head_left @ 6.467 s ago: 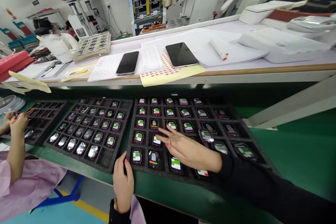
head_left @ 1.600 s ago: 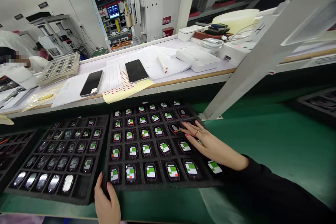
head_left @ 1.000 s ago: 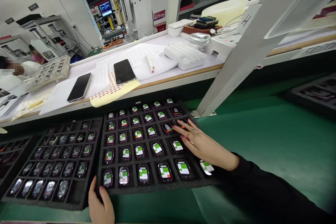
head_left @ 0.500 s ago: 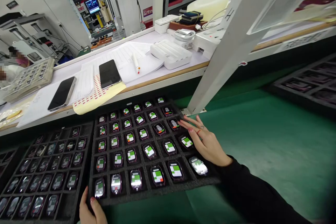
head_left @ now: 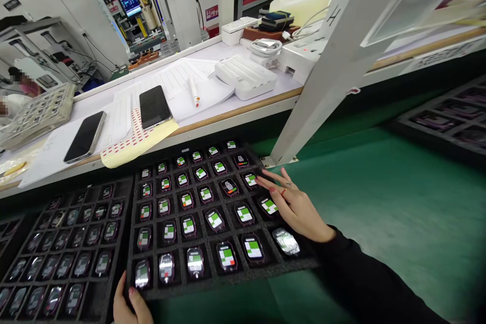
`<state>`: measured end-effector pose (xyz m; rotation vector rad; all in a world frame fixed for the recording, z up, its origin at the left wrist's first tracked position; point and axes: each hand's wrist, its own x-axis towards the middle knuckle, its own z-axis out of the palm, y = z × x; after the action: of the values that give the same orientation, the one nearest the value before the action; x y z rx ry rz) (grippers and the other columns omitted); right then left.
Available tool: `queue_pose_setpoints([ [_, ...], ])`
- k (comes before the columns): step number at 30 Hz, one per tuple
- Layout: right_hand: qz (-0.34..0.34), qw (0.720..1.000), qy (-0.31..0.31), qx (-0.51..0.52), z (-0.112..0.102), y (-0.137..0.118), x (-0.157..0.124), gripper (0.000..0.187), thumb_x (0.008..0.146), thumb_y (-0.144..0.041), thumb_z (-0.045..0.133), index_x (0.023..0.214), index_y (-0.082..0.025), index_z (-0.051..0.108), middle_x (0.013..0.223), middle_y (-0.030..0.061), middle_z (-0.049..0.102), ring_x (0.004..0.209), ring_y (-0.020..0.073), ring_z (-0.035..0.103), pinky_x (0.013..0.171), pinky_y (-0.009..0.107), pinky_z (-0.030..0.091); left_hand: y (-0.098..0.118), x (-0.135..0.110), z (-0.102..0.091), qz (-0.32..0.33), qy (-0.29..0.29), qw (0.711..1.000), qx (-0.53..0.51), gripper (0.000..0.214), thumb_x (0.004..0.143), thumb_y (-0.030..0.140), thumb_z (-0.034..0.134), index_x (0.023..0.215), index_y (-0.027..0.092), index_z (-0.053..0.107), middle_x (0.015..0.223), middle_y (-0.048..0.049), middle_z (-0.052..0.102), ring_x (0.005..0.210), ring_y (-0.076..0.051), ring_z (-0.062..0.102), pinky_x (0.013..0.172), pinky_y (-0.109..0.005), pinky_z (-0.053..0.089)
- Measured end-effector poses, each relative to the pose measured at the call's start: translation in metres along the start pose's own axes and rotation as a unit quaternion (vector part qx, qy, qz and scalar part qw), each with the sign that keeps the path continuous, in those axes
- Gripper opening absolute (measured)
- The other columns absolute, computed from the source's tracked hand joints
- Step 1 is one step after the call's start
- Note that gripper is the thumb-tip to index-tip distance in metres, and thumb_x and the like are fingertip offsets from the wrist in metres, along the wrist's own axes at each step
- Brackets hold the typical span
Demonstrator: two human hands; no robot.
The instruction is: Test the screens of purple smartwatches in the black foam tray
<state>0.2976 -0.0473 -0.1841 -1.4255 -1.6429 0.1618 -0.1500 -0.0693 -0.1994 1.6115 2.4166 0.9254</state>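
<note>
The right hand (head_left: pixel 298 202) lies flat, fingers spread and relaxed, on the right side of the black foam grid tray (head_left: pixel 212 278), fingertips (head_left: pixel 266 181) at the small purple-cased smartwatch w/ a lit screen (head_left: pixel 250 179) in the second row from the back. It grips nothing; palm down, prob. so a fingertip can tap a screen while the heel rests on the foam. The left hand (head_left: pixel 131 306) is at the tray's near-left corner, fingers over the front edge beside the glossy watch in the front-left pocket (head_left: pixel 142 273), thumb side cut off by the frame, so whether it pinches the edge or just steadies it I cannot tell. The two hands are well apart, one at each end of the tray.

Each watch sits face up in its own pocket, which keeps them from touching and leaves all screens readable at once; most show green-and-white blocks, a few show red or orange. The tray lies on the green mat-covered counter (head_left: pixel 379 202).

Just left, touching or nearly so, is a second black foam tray of dimmer watches (head_left: pixel 76 243). Behind, on a raised white shelf (head_left: pixel 228 111): two dark smartphones lying flat (head_left: pixel 154 106), a yellow sheet of red dot stickers (head_left: pixel 136 136), printed papers, a white marker pen (head_left: pixel 195 92), a white ribbed box (head_left: pixel 246 76). A slanted white frame post (head_left: pixel 334 61) crosses to the right.
</note>
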Motion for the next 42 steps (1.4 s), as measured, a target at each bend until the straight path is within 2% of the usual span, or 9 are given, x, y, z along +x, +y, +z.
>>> queue_pose_setpoints([
  [7,-0.022,0.996,-0.084,0.000,-0.004,-0.009,0.017,0.036,0.109,-0.024,0.036,0.128,-0.019,0.066,0.129,0.0077,0.067,0.137,0.0282,0.048,0.123,0.064,0.024,-0.008,0.003,0.002,0.027,0.001,1.000,-0.003,0.059,0.093,0.049,0.038,0.135,0.011,0.056,0.130,-0.0199,0.062,0.119,-0.035,0.060,0.098,-0.047,0.051],
  [11,-0.065,0.993,-0.102,0.006,0.002,-0.018,0.030,0.038,0.108,-0.022,0.035,0.130,-0.021,0.066,0.127,0.0058,0.068,0.138,0.0279,0.048,0.124,0.063,0.025,0.000,0.000,-0.001,0.029,0.005,1.000,-0.005,0.057,0.097,0.048,0.035,0.136,0.012,0.055,0.131,-0.0182,0.062,0.121,-0.033,0.059,0.101,-0.045,0.049],
  [14,-0.103,0.986,-0.130,-0.004,0.008,-0.021,0.033,0.040,0.108,-0.021,0.034,0.123,-0.019,0.070,0.124,0.0060,0.070,0.139,0.0289,0.046,0.124,0.063,0.026,0.007,-0.002,-0.002,0.021,0.009,1.000,-0.009,0.057,0.097,0.049,0.035,0.136,0.013,0.056,0.131,-0.0176,0.062,0.122,-0.033,0.059,0.102,-0.045,0.048],
  [18,-0.104,0.980,-0.166,-0.022,0.010,-0.024,0.033,0.042,0.108,-0.022,0.033,0.121,-0.017,0.073,0.119,0.0063,0.072,0.142,0.0292,0.041,0.125,0.061,0.024,0.008,-0.003,-0.002,0.012,0.006,1.000,-0.002,0.058,0.097,0.049,0.035,0.137,0.012,0.055,0.131,-0.0178,0.061,0.123,-0.034,0.058,0.104,-0.046,0.048],
  [21,-0.091,0.985,-0.147,-0.011,0.008,-0.024,0.032,0.042,0.109,-0.022,0.032,0.126,-0.017,0.070,0.119,0.0070,0.071,0.142,0.0284,0.043,0.125,0.060,0.026,0.006,-0.002,-0.001,-0.009,-0.002,1.000,0.007,0.058,0.098,0.049,0.034,0.139,0.013,0.054,0.132,-0.0183,0.061,0.124,-0.036,0.058,0.103,-0.047,0.048],
  [24,-0.083,0.990,-0.111,-0.005,0.007,-0.018,0.032,0.042,0.109,-0.021,0.032,0.132,-0.015,0.066,0.123,0.0081,0.070,0.139,0.0282,0.046,0.124,0.062,0.027,0.005,-0.002,-0.001,-0.002,0.000,1.000,0.001,0.056,0.097,0.046,0.036,0.139,0.014,0.055,0.132,-0.0182,0.060,0.123,-0.035,0.058,0.103,-0.047,0.048],
  [30,0.003,0.999,-0.017,-0.041,0.013,0.011,0.043,0.045,0.110,-0.029,0.028,0.127,-0.018,0.069,0.128,0.0087,0.067,0.137,0.0294,0.049,0.123,0.063,0.027,0.006,-0.001,-0.001,0.012,0.007,1.000,0.005,0.056,0.098,0.047,0.035,0.137,0.013,0.056,0.129,-0.0180,0.062,0.120,-0.035,0.060,0.099,-0.047,0.049],
  [34,0.012,0.999,-0.013,-0.050,0.018,0.025,0.051,0.046,0.109,-0.031,0.029,0.125,-0.014,0.069,0.125,0.0114,0.068,0.137,0.0306,0.048,0.121,0.064,0.028,0.006,-0.001,-0.001,0.022,0.013,1.000,-0.001,0.057,0.098,0.048,0.034,0.136,0.012,0.056,0.130,-0.0178,0.062,0.121,-0.034,0.060,0.102,-0.045,0.049],
  [42,0.020,0.998,-0.013,-0.063,0.025,0.033,0.049,0.047,0.109,-0.032,0.027,0.129,-0.014,0.066,0.131,0.0128,0.065,0.137,0.0317,0.048,0.120,0.065,0.029,0.002,-0.001,-0.001,0.035,0.011,0.999,-0.005,0.057,0.097,0.047,0.035,0.136,0.011,0.056,0.128,-0.0188,0.063,0.120,-0.035,0.060,0.100,-0.047,0.048],
])
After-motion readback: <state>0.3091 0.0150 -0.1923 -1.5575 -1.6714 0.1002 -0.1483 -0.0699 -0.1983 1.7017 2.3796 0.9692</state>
